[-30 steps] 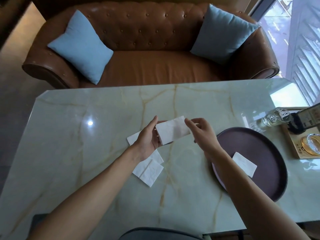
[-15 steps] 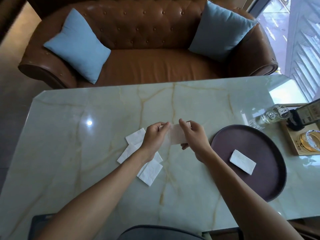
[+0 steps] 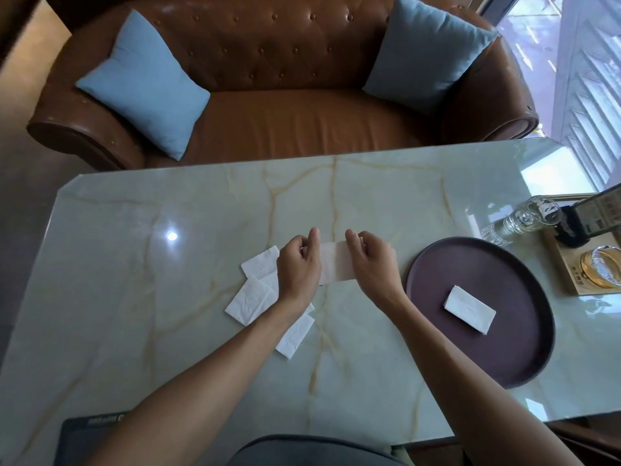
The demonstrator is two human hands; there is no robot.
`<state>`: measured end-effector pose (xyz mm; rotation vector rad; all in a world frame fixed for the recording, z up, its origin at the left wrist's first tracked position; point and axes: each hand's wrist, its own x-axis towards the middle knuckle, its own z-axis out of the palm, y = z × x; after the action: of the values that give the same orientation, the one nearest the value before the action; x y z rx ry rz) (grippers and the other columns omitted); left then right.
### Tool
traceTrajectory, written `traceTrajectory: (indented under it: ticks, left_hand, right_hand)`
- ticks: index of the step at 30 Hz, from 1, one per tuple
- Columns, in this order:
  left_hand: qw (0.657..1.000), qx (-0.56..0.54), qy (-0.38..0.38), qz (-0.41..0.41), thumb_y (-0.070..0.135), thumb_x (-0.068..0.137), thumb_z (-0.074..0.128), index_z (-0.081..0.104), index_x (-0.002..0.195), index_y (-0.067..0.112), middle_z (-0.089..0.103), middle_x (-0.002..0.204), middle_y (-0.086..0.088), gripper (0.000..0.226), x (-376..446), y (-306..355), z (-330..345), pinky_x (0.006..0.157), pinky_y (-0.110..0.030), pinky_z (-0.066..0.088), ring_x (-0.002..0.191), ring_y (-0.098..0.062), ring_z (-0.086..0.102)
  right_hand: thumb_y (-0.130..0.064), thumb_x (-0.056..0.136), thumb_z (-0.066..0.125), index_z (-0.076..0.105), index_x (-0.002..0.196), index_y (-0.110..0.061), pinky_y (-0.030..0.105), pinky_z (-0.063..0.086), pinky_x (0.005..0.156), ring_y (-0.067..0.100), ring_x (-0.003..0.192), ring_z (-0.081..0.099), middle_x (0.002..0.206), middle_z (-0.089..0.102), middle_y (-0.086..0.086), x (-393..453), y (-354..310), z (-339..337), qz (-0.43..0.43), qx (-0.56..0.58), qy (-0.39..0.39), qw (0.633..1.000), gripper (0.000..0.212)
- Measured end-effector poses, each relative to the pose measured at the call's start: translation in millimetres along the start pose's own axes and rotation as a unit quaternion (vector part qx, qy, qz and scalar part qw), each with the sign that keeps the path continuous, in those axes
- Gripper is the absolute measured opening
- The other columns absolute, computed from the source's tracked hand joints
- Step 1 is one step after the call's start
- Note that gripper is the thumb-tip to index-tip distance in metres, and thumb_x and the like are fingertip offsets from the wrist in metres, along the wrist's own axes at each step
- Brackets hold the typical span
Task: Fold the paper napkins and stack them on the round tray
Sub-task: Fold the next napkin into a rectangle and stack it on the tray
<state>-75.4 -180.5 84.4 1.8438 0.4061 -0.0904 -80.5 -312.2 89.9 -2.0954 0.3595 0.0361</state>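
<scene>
Both forearms extended, left hand and right hand knuckles-up, fingers curled.

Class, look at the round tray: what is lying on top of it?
One folded white napkin lies on the round tray, right of the right hand. Whether anything sits beneath that napkin cannot be seen.

Your left hand and right hand each have a grip on one end of a napkin over the bench. Loose napkins lie beside; one folded napkin rests on the round tray.
</scene>
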Motion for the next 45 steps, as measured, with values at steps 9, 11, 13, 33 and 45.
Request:
traceTrajectory:
  ticks: [9,11,13,33,45]
  left_hand:
    - [0.995,0.031,0.04,0.09,0.037,0.103,0.054,0.039,0.066,0.014,0.037,0.053,0.009,0.046,1,-2,-3,0.051,-0.021,0.032,0.051,-0.007,0.037]
    - [0.994,0.032,0.055,0.089,0.035,0.103,0.054,0.036,0.064,0.016,0.036,0.054,0.009,0.047,5,-4,-7,0.052,-0.022,0.031,0.052,-0.008,0.035]
    - [0.995,0.029,0.068,0.074,0.035,0.103,0.054,0.034,0.063,0.016,0.035,0.054,0.009,0.049,12,-7,-13,0.053,-0.024,0.03,0.052,-0.01,0.034]
    - [0.967,-0.003,-0.247,-0.058,0.036,0.093,0.07,0.058,0.078,0.012,0.06,0.062,-0.001,0.031,-4,9,132,0.038,-0.024,0.042,0.046,-0.015,0.054]
    - [0.937,0.139,-0.317,-0.038,0.011,0.089,0.071,0.072,0.086,0.009,0.069,0.08,0.0,0.004,-26,-40,271,0.07,-0.027,0.05,0.073,-0.011,0.059]
  right_hand:
    - [-0.042,0.104,0.054,0.035,0.063,-0.011,0.032,0.025,0.05,0.015,0.053,0.029,0.056,0.036,-0.002,2,0,-2,0.016,-0.002,0.029,0.999,0.054]
    - [-0.041,0.104,0.052,0.045,0.067,0.0,0.039,0.033,0.054,0.023,0.054,0.038,0.057,0.048,0.006,7,7,-8,0.044,0.009,0.069,0.997,0.056]
    - [-0.043,0.104,0.051,0.058,0.072,0.001,0.04,0.042,0.059,0.027,0.053,0.052,0.055,0.058,0.006,15,19,-22,0.094,0.024,0.116,0.989,0.055]
    - [-0.011,0.099,0.064,0.066,0.091,-0.004,0.023,0.048,0.055,0.014,0.059,0.056,0.073,0.06,0.007,-25,124,-121,0.23,0.35,0.012,0.908,0.012]
    - [-0.011,0.098,0.061,0.077,0.092,-0.006,0.024,0.055,0.055,0.01,0.066,0.067,0.079,0.072,0.003,-22,246,-188,0.316,0.257,0.113,0.906,0.018]
